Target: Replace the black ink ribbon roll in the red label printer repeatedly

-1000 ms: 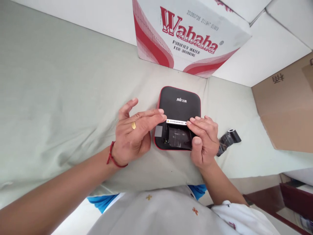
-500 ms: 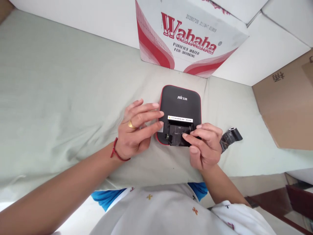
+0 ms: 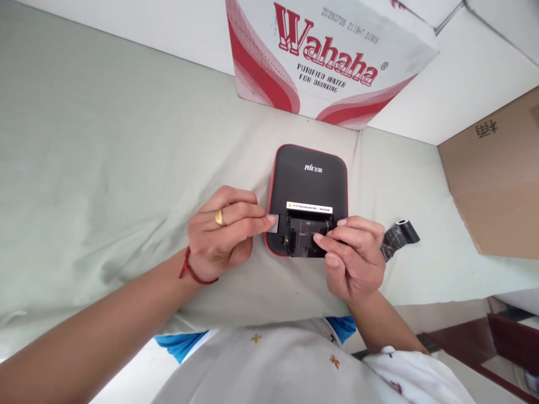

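Observation:
A black printer [image 3: 311, 185] with red edging and white lettering lies flat on the cloth, a white warning strip across its top. Shiny black film [image 3: 304, 237] covers the opening at its near end. My left hand [image 3: 227, 230], wearing a gold ring, is closed, its index fingertip touching the grey square [image 3: 273, 225] on the printer's left corner. Around the printer's near right corner, my right hand [image 3: 357, 255] is curled, with the index fingertip resting on the film. Beside that hand lies a partly unrolled black roll [image 3: 406, 231]; part of its strip is hidden behind the hand.
Behind the printer stands a red and white water carton [image 3: 332, 62] against white boxes. A brown cardboard box [image 3: 492, 185] is at the right. Pale green cloth [image 3: 126, 140] covers the table, whose near edge is close to my body.
Both hands left the warning strip. My left hand drew back, its fingers curled in, and a fingertip came onto the grey square. My right index finger moved down onto the black film.

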Demonstrator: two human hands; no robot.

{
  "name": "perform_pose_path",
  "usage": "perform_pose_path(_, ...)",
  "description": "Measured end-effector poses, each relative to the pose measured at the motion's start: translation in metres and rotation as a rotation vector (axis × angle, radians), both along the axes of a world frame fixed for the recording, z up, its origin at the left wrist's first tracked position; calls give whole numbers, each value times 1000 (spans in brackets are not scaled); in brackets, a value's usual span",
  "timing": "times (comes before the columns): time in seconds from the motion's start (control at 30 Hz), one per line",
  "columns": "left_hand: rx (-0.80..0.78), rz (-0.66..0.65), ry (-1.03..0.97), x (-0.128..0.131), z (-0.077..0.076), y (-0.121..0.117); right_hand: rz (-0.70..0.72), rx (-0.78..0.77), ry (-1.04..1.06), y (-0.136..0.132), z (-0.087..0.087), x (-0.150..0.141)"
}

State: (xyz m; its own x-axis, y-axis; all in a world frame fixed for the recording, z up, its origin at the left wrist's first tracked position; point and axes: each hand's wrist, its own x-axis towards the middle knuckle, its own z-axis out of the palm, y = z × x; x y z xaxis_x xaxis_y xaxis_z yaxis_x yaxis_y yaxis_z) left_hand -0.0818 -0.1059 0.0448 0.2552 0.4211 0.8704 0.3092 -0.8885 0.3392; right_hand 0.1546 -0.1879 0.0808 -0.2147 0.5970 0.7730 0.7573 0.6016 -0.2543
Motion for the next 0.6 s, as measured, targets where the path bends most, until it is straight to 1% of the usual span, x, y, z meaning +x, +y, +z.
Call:
perform_pose_path(0.23,-45,-47,-56,6,-3,3,32,-5,-7,0,0,2)
perform_pose_path(0.4,-2,-40,-42,6,-6,3,18,-2,-44,-4,2,0)
perform_pose_path(0.5,-7,-27,1,6,-6,2,58,-28,-54,-4,11,1)
perform_pose_path(0.57,-7,-18,5,7,-6,1,131,-135,-24,-1,25,6)
perform_pose_path(0.6,-3,-14,-3,8,-6,1,159,-226,6,2,33,9)
